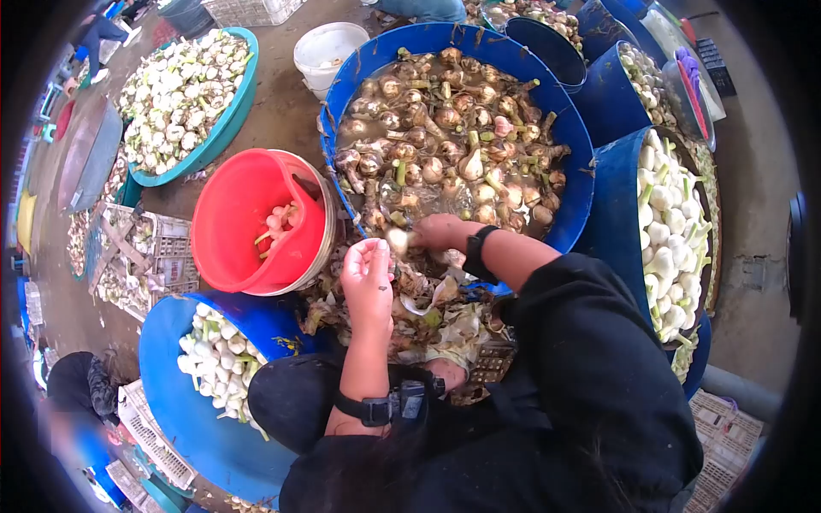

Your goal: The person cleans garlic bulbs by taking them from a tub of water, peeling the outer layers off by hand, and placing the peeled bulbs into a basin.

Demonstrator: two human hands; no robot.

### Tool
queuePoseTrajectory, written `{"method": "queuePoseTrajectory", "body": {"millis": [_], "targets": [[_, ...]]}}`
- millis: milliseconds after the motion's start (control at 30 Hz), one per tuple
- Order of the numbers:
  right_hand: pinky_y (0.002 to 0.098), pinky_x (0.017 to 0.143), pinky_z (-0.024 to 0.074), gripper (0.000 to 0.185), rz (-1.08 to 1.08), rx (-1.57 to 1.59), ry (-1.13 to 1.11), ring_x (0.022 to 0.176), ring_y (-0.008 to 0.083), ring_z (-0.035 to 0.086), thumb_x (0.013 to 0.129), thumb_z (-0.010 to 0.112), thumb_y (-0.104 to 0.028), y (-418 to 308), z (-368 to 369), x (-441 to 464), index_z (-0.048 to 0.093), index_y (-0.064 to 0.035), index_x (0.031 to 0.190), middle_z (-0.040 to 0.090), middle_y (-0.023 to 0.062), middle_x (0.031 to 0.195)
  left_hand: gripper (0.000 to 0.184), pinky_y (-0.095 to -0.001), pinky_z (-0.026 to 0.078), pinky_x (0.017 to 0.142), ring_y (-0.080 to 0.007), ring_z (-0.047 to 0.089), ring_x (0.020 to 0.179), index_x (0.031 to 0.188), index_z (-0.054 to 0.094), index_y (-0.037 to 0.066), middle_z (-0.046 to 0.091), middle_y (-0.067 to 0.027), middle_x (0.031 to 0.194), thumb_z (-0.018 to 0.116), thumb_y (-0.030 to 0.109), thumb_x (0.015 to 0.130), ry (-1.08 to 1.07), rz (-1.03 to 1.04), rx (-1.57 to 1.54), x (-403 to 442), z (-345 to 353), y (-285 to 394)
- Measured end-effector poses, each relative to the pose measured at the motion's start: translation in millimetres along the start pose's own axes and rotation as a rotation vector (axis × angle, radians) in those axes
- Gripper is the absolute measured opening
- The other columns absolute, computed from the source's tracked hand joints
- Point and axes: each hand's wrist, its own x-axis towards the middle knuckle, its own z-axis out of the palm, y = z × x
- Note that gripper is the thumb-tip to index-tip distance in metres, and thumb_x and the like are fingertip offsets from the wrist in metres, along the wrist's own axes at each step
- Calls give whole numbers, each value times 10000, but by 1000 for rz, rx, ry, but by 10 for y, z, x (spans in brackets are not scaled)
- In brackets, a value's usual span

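A pale garlic bulb (398, 240), slightly blurred, sits between my two hands at the near rim of the big blue tub (584, 184). My right hand (443, 232) is closed round the bulb's stem side, its fingers partly hidden. Just left of the bulb, the fingers and thumb of my left hand (368, 267) are pinched together; what they hold, if anything, I cannot make out. Many brown, unpeeled garlic bulbs (445, 117) with cut stems lie in murky water in the tub. Loose garlic skins (436, 312) are piled below my hands.
A red bucket (224, 218) holding a few pinkish bulbs stands left. Peeled white garlic fills a blue container (617, 192) at right and lies in another blue tub (171, 376) at lower left. Farther off are a green basin (244, 107), a white bucket (329, 47) and other people.
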Motion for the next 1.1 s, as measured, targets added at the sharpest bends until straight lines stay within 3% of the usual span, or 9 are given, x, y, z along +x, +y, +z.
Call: {"method": "queuePoseTrajectory", "body": {"millis": [200, 333, 433, 567, 700, 800, 933, 1033, 1100], "targets": [[431, 705, 444, 352, -175, 393, 353, 814, 372, 574, 893, 435, -360, -596, -535, -912, 562, -45, 986, 598, 202, 843, 425, -230, 435, 687, -117, 528, 753, 1059, 489, 12, 538, -77, 890, 544, 385, 861, 171, 207, 503, 121, 11, -299], [410, 691, 452, 269, -283, 673, 488, 808, 370, 568, 879, 489, -260, -912, -588, -1346, 564, -17, 967, 593, 204, 831, 389, -263, 450, 678, -125, 550, 723, 1017, 515, 7, 554, -28, 749, 562, 358, 857, -24, -92, -36, -78, 69, 141], [422, 664, 466, 214, -300, 174, 500, 758, 370, 579, 829, 501, -217, -1039, -692, -1468, 571, -15, 847, 604, 180, 742, 316, -257, 437, 681, -113, 531, 737, 949, 541, -16, 587, -57, 813, 589, 281, 850, -26, 279, 241, -133, 49, 137], [430, 628, 470, 174, -204, 69, 430, 694, 367, 582, 794, 499, -185, -1025, -583, -1474, 563, -25, 780, 596, 160, 666, 302, -269, 438, 691, -118, 530, 748, 948, 538, -25, 589, -68, 818, 597, 252, 843, -102, 252, 290, -154, 34, 109], [360, 533, 455, 206, -160, 589, 412, 546, 250, 580, 803, 475, -173, -826, -400, -1324, 615, -23, 825, 580, 157, 595, 270, -250, 432, 700, -109, 529, 788, 976, 546, -15, 582, -67, 876, 591, 212, 837, -195, 178, 43, -135, 22, 54], [283, 509, 411, 260, 87, 1656, 205, 580, 93, 541, 885, 463, -210, -859, -230, -1277, 619, -15, 812, 573, 8, 624, 380, -235, 423, 771, -104, 511, 869, 1184, 480, -9, 560, -79, 975, 519, 207, 873, -384, 253, -7, -171, -1, 146], [342, 529, 411, 213, -420, 586, 897, 566, 246, 551, 829, 566, -216, -886, -263, -1431, 632, -18, 786, 602, 109, 646, 547, -285, 420, 840, -148, 520, 947, 1284, 408, 3, 558, -95, 1048, 605, 224, 824, -433, -82, 2, -95, -82, 173], [365, 545, 422, 171, -176, 433, 830, 591, 318, 542, 806, 577, -178, -807, -313, -1498, 641, -21, 785, 597, 148, 680, 566, -324, 417, 860, -207, 523, 1001, 1278, 421, 22, 556, -130, 1095, 648, 144, 775, -551, 115, 452, -223, -32, 185], [309, 530, 445, 247, 141, 1040, 378, 541, 170, 565, 857, 541, -200, -665, -279, -1385, 645, -6, 744, 624, 60, 638, 560, -349, 409, 891, -262, 518, 1037, 1250, 458, 50, 547, -152, 1126, 657, 76, 727, -480, 341, 792, -347, 32, 283]]}}
